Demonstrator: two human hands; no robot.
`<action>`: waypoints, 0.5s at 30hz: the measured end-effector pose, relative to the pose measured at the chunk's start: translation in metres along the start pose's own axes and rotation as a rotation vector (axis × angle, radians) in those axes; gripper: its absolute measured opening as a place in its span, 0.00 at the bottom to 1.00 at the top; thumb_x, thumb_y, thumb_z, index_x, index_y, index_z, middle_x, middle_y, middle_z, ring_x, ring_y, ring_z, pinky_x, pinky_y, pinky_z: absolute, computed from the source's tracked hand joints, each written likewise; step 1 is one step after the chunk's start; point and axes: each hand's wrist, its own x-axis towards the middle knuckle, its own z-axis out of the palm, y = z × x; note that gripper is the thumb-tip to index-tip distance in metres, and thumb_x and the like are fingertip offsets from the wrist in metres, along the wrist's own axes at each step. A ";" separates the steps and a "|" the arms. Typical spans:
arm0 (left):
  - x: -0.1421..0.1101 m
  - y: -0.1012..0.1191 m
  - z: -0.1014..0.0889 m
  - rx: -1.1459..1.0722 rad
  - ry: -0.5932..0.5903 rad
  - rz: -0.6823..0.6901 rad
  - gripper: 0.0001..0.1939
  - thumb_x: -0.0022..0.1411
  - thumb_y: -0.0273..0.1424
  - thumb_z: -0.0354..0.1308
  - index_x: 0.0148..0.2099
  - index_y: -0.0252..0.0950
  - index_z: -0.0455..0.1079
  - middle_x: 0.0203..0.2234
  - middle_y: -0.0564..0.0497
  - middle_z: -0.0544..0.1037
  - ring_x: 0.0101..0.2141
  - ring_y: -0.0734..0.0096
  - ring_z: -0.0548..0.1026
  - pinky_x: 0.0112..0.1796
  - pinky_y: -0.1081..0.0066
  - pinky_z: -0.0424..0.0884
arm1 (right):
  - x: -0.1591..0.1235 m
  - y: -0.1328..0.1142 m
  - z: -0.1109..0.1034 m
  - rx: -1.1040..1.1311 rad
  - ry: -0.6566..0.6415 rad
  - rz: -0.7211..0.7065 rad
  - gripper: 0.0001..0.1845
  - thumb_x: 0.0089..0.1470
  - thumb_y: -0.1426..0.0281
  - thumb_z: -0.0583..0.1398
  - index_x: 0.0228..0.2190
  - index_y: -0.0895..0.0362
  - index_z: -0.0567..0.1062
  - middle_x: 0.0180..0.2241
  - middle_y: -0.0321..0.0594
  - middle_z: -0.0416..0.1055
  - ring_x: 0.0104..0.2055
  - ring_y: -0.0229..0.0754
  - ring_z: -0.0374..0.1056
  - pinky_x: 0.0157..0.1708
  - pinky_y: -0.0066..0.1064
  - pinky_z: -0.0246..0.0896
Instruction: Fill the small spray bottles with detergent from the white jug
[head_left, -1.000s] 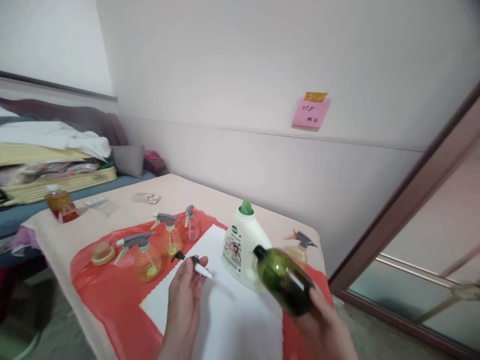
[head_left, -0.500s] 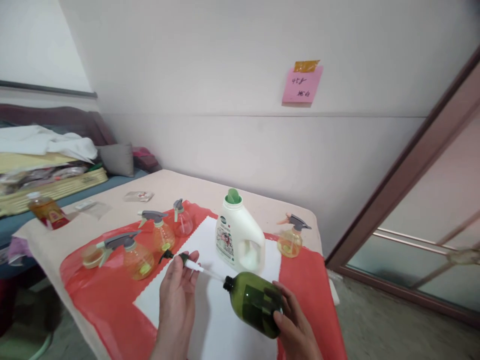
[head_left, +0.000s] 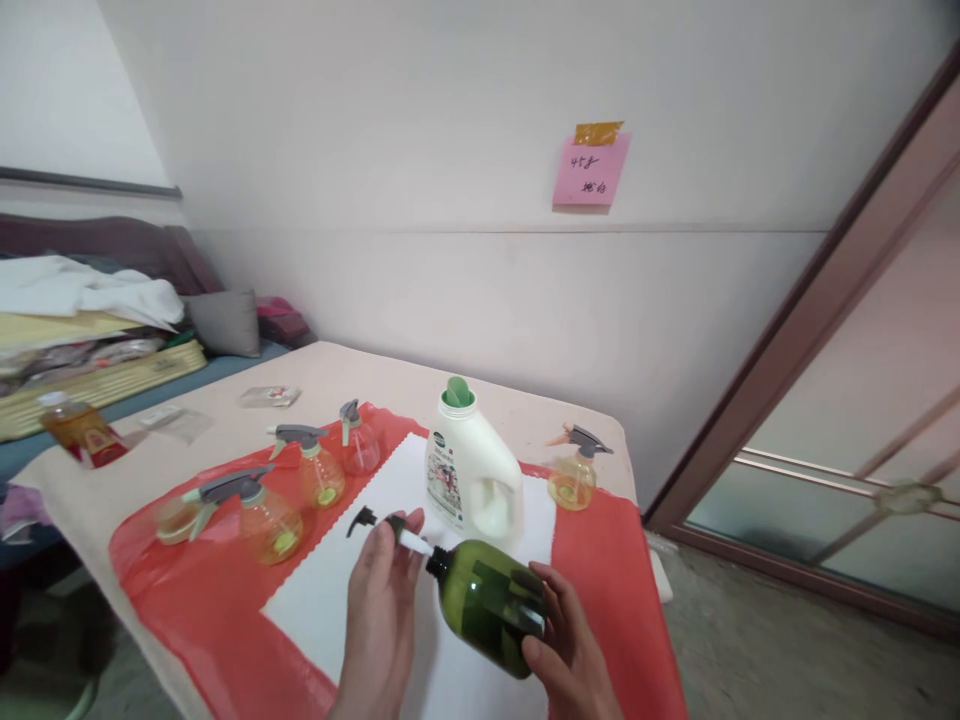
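Note:
Between the fingers of my left hand (head_left: 386,590) is a black pump head (head_left: 364,520) with a white stem, whose end is at the bottle's mouth. My right hand (head_left: 566,640) grips the base of a dark green bottle (head_left: 487,603), tilted on its side with its black neck toward the pump. Behind the bottle, a white detergent jug (head_left: 469,465) with a green spout stands upright on a white sheet (head_left: 319,610). The pump's tube appears to be inside the green bottle.
Several clear spray bottles (head_left: 270,525) stand on the red plastic sheet (head_left: 195,610) at the left. Another spray bottle (head_left: 574,480) stands at the right. An amber-liquid bottle (head_left: 82,428) and plastic packets (head_left: 270,397) lie toward the table's far left. A pink note (head_left: 592,170) is taped to the wall.
The green bottle came in from the right and met the pump's tube. The pump head then moved closer, its white stem now reaching the bottle's mouth.

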 end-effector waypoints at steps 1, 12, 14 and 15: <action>-0.004 -0.003 0.002 0.003 -0.024 -0.038 0.15 0.57 0.41 0.65 0.41 0.36 0.75 0.43 0.42 0.80 0.49 0.55 0.76 0.46 0.60 0.73 | -0.001 0.002 0.001 0.008 -0.014 -0.017 0.41 0.29 0.57 0.74 0.47 0.45 0.69 0.50 0.43 0.71 0.52 0.58 0.68 0.46 0.47 0.66; -0.028 -0.023 0.014 0.050 -0.149 -0.208 0.21 0.54 0.45 0.66 0.42 0.32 0.77 0.42 0.39 0.80 0.46 0.54 0.76 0.46 0.60 0.71 | -0.004 0.004 0.003 -0.163 -0.010 -0.235 0.40 0.30 0.56 0.75 0.47 0.47 0.69 0.49 0.44 0.71 0.53 0.54 0.67 0.48 0.42 0.65; -0.027 -0.022 0.013 0.062 -0.149 -0.208 0.21 0.54 0.45 0.67 0.42 0.32 0.77 0.41 0.39 0.80 0.44 0.53 0.77 0.45 0.60 0.72 | -0.006 0.006 0.003 -0.112 -0.005 -0.194 0.41 0.28 0.55 0.75 0.46 0.47 0.69 0.48 0.43 0.72 0.50 0.53 0.69 0.45 0.41 0.67; -0.026 -0.021 0.012 0.069 -0.151 -0.210 0.22 0.53 0.45 0.67 0.41 0.32 0.77 0.41 0.39 0.80 0.44 0.53 0.77 0.44 0.60 0.72 | -0.006 0.007 0.003 -0.066 0.000 -0.126 0.40 0.30 0.54 0.75 0.46 0.47 0.69 0.47 0.42 0.73 0.47 0.51 0.71 0.42 0.39 0.68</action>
